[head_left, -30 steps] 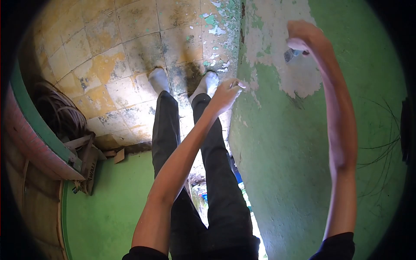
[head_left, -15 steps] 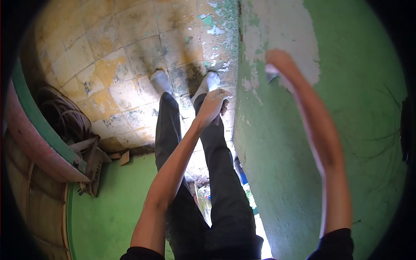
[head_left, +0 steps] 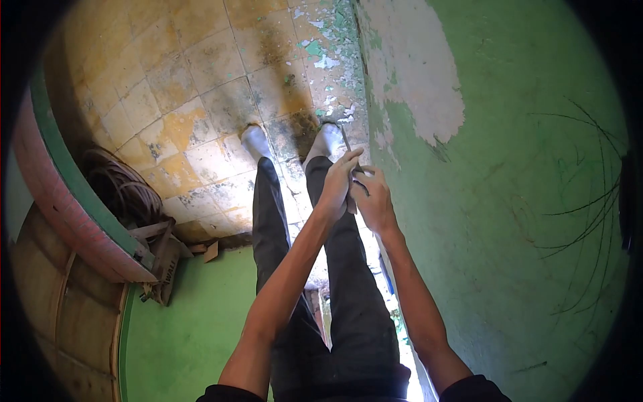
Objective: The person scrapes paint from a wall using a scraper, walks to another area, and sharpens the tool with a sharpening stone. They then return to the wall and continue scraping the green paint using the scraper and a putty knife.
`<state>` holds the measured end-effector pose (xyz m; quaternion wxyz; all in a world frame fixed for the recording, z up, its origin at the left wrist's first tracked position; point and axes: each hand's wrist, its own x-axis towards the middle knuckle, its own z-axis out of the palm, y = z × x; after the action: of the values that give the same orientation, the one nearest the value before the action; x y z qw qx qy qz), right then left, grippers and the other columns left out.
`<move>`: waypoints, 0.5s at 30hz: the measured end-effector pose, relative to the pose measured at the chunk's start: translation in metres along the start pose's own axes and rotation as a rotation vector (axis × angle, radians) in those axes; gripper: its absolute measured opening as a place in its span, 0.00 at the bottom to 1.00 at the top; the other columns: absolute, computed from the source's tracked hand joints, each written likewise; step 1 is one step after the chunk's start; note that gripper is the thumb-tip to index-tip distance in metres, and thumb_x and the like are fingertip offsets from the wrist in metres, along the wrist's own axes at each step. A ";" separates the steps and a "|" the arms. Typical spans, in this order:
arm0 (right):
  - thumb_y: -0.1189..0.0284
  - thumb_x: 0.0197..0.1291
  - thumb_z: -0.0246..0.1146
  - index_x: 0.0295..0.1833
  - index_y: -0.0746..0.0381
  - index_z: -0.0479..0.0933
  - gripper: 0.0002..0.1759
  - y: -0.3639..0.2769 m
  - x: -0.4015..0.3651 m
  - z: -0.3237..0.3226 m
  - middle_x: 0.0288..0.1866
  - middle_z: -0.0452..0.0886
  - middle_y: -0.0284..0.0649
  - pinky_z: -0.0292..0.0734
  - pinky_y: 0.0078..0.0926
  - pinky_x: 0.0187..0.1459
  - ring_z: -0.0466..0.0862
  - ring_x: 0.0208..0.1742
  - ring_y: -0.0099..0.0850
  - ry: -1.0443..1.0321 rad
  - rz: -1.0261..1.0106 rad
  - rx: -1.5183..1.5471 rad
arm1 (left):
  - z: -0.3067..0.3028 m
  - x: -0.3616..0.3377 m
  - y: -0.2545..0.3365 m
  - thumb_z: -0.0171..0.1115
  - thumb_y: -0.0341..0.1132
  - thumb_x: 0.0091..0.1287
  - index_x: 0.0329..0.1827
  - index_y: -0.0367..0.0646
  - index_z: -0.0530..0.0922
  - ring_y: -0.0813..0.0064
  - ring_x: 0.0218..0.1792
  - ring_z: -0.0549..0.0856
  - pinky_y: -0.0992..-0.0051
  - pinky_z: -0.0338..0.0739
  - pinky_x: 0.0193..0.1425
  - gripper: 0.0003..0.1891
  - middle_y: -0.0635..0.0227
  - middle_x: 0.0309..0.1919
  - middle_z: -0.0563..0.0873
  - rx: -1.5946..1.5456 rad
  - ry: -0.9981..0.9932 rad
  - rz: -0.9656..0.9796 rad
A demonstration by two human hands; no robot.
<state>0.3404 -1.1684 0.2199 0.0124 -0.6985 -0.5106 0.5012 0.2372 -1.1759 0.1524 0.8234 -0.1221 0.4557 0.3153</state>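
Note:
My two hands meet in front of my legs. My right hand (head_left: 375, 199) is closed around a scraper (head_left: 345, 138), whose thin blade is seen nearly edge-on and points away from me toward the floor. My left hand (head_left: 337, 184) is closed too, its fingers at the base of the blade. The handle is mostly hidden between the hands. To the right stands the green wall (head_left: 495, 221), with a pale bare patch (head_left: 418, 74) of ragged edge where paint is gone.
Paint flakes (head_left: 327, 61) lie along the wall's foot on worn yellow tiles (head_left: 161, 80). My socked feet (head_left: 254, 141) stand there. At left are a coiled hose (head_left: 124, 187), a cardboard box (head_left: 164, 268) and a curved pink-and-green ledge (head_left: 80, 208).
My right hand has come down and left from the bare patch, bringing the scraper away from the wall. It has joined my left hand, whose fingers are now on the scraper.

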 end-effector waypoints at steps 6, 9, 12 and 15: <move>0.71 0.67 0.60 0.51 0.69 0.78 0.13 0.005 -0.010 -0.010 0.56 0.74 0.56 0.75 0.43 0.52 0.80 0.52 0.53 0.104 0.060 -0.010 | 0.028 0.007 -0.011 0.53 0.45 0.74 0.82 0.40 0.46 0.77 0.44 0.77 0.75 0.75 0.50 0.39 0.62 0.70 0.67 0.016 0.091 0.159; 0.71 0.67 0.60 0.51 0.68 0.78 0.13 -0.006 -0.020 -0.025 0.57 0.74 0.56 0.74 0.45 0.53 0.79 0.53 0.55 0.108 0.024 -0.086 | 0.025 0.026 -0.015 0.54 0.43 0.74 0.82 0.41 0.46 0.78 0.43 0.76 0.77 0.74 0.48 0.39 0.63 0.66 0.70 0.213 0.038 0.023; 0.69 0.68 0.57 0.53 0.70 0.77 0.15 0.001 -0.020 -0.037 0.56 0.74 0.59 0.72 0.46 0.56 0.77 0.55 0.58 0.094 0.013 -0.035 | 0.038 0.042 -0.005 0.57 0.38 0.73 0.82 0.42 0.46 0.78 0.40 0.75 0.80 0.72 0.44 0.40 0.65 0.62 0.72 0.321 -0.091 -0.096; 0.68 0.70 0.54 0.54 0.70 0.75 0.17 0.008 -0.018 -0.056 0.61 0.72 0.61 0.70 0.48 0.58 0.75 0.59 0.61 -0.021 0.090 -0.019 | 0.049 0.056 -0.004 0.57 0.33 0.72 0.83 0.45 0.45 0.81 0.38 0.74 0.82 0.72 0.41 0.40 0.68 0.56 0.75 0.326 -0.145 -0.230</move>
<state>0.3862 -1.1581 0.2558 -0.0222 -0.7156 -0.4834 0.5038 0.2943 -1.1328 0.1329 0.8934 -0.0153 0.4235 0.1491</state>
